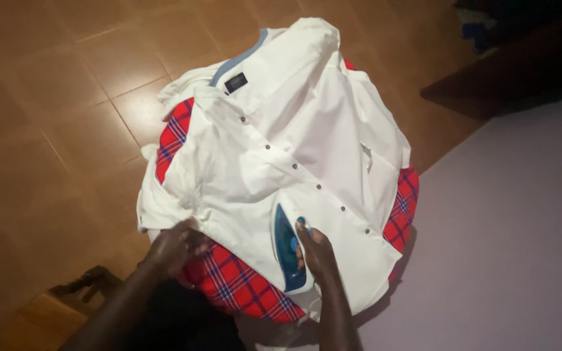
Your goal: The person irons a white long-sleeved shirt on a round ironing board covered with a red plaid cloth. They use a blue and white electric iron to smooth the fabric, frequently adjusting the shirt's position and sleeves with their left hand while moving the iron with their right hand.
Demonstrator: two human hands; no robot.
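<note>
A white button-up shirt point(281, 149) lies spread over a round surface covered with a red and blue checked cloth point(239, 286). My right hand point(317, 250) grips the handle of a blue and white clothes iron point(287, 250), which rests sole-down on the shirt's front near the button line. My left hand point(173, 247) presses on the shirt's near left edge, fingers curled over the fabric. The shirt's collar point(239, 65) with its dark label points away from me.
Brown tiled floor point(53, 130) surrounds the round surface on the left and behind. A pale lilac sheet or mattress point(508, 240) fills the right side. Dark furniture point(508, 71) stands at the upper right. A dark object point(86, 283) lies on the floor at the lower left.
</note>
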